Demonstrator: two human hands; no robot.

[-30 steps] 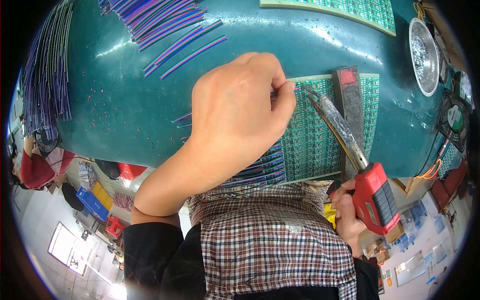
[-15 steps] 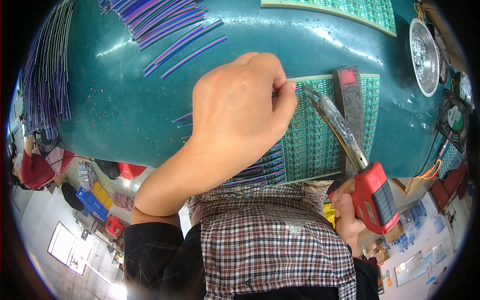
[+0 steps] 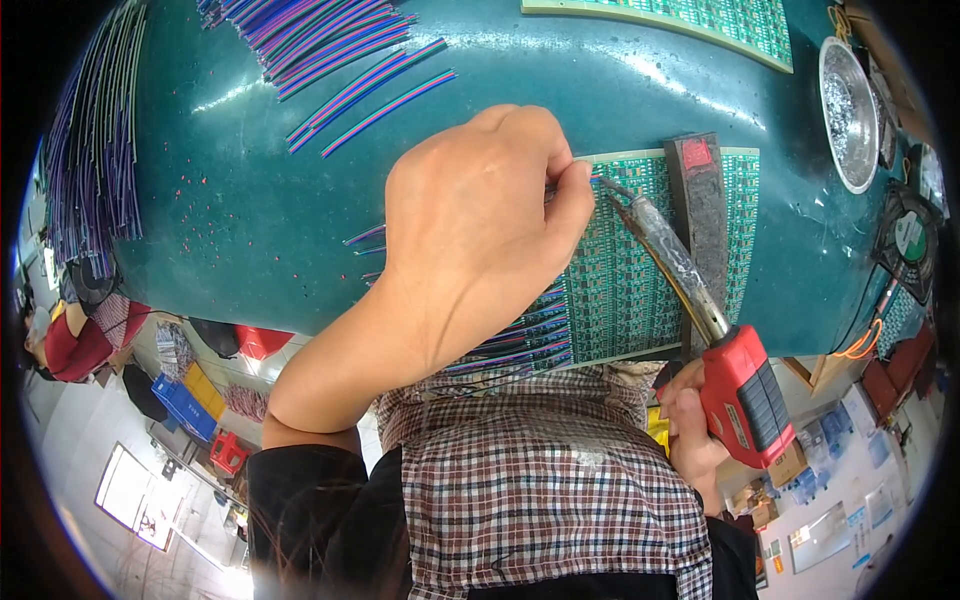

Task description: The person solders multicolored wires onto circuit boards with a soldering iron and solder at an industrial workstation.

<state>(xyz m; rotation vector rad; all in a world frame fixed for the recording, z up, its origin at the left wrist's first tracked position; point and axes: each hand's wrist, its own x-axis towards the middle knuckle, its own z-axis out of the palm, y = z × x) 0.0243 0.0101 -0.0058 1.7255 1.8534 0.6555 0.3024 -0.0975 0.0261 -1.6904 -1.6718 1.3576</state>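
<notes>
My left hand [image 3: 470, 230] is closed over the near end of a thin coloured ribbon wire, pinching it against the upper left edge of a green circuit board panel [image 3: 625, 290]. My right hand [image 3: 690, 425] grips the red handle of a soldering iron [image 3: 745, 395]. Its grey barrel [image 3: 665, 255] slants up and left, and the tip sits right beside my left fingertips at the board's edge. Several wires [image 3: 520, 340] lie in a row along the board's left side, partly hidden under my left hand.
A dark metal bar [image 3: 700, 215] lies upright across the board. More striped wires [image 3: 340, 60] are piled on the green table at the top left and far left [image 3: 90, 160]. A second green panel [image 3: 690, 20] lies at the top. A round metal dish [image 3: 850, 105] stands at the right.
</notes>
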